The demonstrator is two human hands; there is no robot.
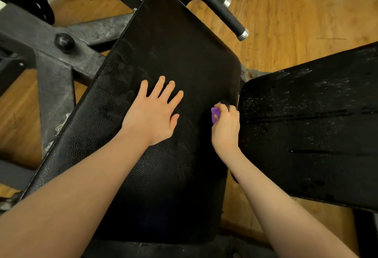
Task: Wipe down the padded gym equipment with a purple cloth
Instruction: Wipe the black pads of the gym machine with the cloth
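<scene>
Cloth: we saw the purple cloth [214,114] bunched small in the right hand, only a patch of it showing past the fingers, at the right edge of the long pad.
Right hand: the right hand [226,127] had its fingers curled together and clamped on the cloth, knuckles up, pressing it against the pad's right edge just below the rounded far right corner.
Left hand: the left hand [153,114] lay flat on the pad near its middle, palm down, fingers straight and spread apart, the thumb angled toward the right hand; the two hands were near each other but not touching.
Long pad: we noted the long black pad [163,53] running away from us at a slant, its pebbled skin dull with faint smears toward the far end.
Second pad: a second black pad [306,135] sat just beside the first on the right, a narrow gap between them, its surface flecked with pale specks and marked by two dark lines.
Frame: a scuffed grey metal frame [55,86] stood along the left of the long pad, carrying a black knob [64,41].
Handle: a black bar handle [225,10] with a silver end cap stuck out past the far right corner.
Floor: a wooden floor [296,22] lay under everything.
</scene>
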